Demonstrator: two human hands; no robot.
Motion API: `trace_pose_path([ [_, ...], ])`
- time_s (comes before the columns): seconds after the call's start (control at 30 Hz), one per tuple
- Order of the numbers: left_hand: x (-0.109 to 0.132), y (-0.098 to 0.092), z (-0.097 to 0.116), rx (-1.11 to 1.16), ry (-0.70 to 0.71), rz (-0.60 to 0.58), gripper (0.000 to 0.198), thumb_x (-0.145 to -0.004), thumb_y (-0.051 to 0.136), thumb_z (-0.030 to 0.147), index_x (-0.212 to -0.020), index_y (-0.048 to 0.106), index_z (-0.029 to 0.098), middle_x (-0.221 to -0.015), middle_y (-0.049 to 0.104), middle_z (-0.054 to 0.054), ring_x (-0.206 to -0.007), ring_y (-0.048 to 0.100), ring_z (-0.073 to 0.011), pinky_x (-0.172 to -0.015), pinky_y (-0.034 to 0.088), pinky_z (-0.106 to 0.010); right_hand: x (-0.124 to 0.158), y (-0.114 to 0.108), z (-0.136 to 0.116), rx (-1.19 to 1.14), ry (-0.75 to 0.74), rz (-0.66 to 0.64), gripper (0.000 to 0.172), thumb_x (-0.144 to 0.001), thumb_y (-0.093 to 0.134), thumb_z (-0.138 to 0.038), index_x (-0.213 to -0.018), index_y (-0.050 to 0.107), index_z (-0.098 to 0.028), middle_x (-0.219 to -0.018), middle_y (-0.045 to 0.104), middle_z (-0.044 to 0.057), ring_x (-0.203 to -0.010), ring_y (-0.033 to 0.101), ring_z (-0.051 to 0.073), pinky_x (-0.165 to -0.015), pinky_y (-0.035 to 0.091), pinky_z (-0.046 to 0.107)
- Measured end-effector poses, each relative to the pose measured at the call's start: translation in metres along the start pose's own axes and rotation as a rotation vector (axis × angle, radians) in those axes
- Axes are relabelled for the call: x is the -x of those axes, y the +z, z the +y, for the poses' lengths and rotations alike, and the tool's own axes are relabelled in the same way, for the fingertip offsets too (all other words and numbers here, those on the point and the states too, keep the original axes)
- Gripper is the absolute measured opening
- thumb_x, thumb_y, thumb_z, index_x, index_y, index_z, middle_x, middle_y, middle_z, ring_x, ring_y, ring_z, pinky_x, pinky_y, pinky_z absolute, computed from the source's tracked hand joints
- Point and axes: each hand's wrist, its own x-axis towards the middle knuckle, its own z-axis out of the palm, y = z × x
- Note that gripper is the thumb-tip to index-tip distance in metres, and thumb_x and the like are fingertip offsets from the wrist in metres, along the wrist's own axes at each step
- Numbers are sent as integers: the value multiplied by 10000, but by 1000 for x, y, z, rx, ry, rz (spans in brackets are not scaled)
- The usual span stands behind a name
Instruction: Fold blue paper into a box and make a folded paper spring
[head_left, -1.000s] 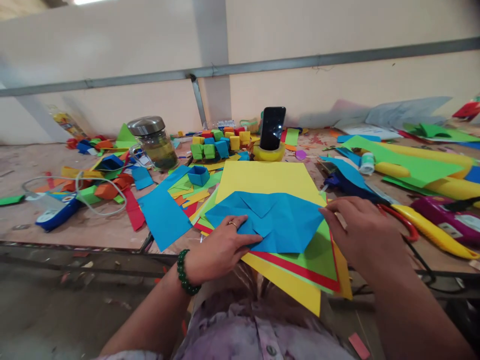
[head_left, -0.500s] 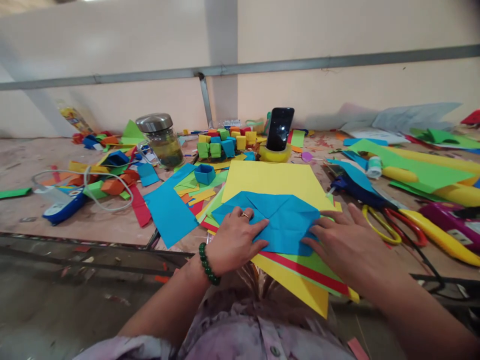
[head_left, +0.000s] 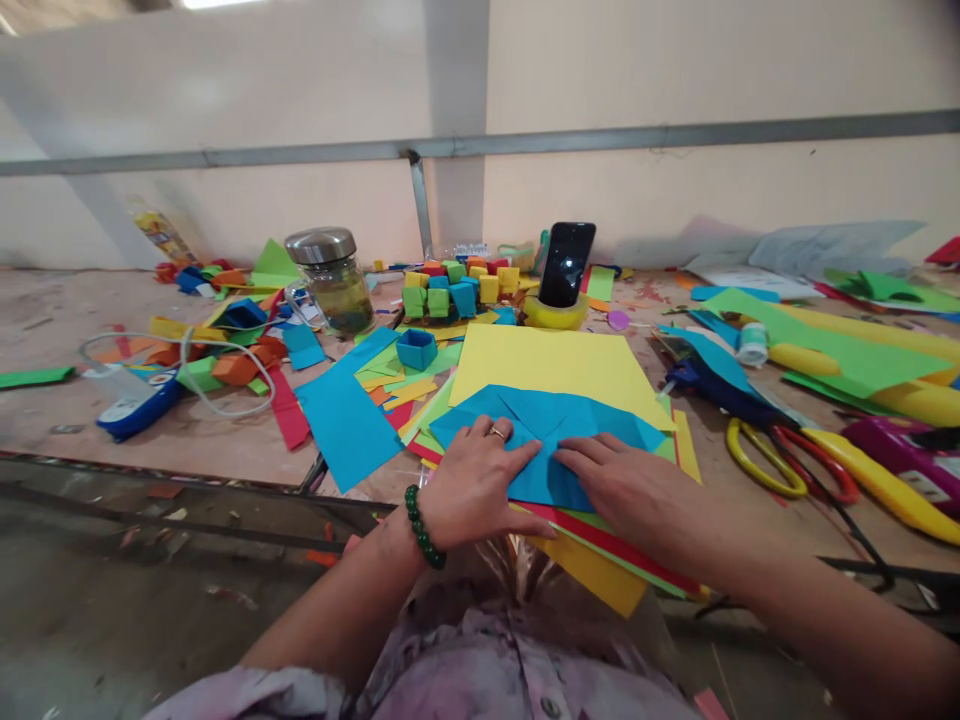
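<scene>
A partly folded blue paper [head_left: 559, 425] lies on a stack of yellow, green and red sheets [head_left: 555, 365] at the table's near edge. My left hand [head_left: 480, 485], with a ring and a green bead bracelet, presses flat on the paper's left part. My right hand [head_left: 637, 495] lies flat over its right part, fingers stretched toward the middle crease. Neither hand grips anything.
A small blue paper box [head_left: 416, 348] and several coloured paper cubes [head_left: 450, 285] sit behind. A glass jar [head_left: 334, 280], a phone [head_left: 566, 265] propped in a tape roll, scissors [head_left: 787, 460], a glue bottle [head_left: 752, 343] and loose paper scraps surround the stack.
My right hand has slid left from the blue paper's right corner across it toward the middle, flattening it. My left hand stays pressed on the left side.
</scene>
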Motion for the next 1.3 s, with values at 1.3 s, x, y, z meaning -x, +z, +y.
trace_pose_path([
  [1.3,-22,-30,-82,539,-32,-244,367,-838,522,448,-755,672,123,-645,557,18,-580,440,-92,-552,327,-203,18,6,37,-669,392,-80,412,-850,433,-560,-636,491,-213,-579,516,-18,-535,477,141,-485,349,250],
])
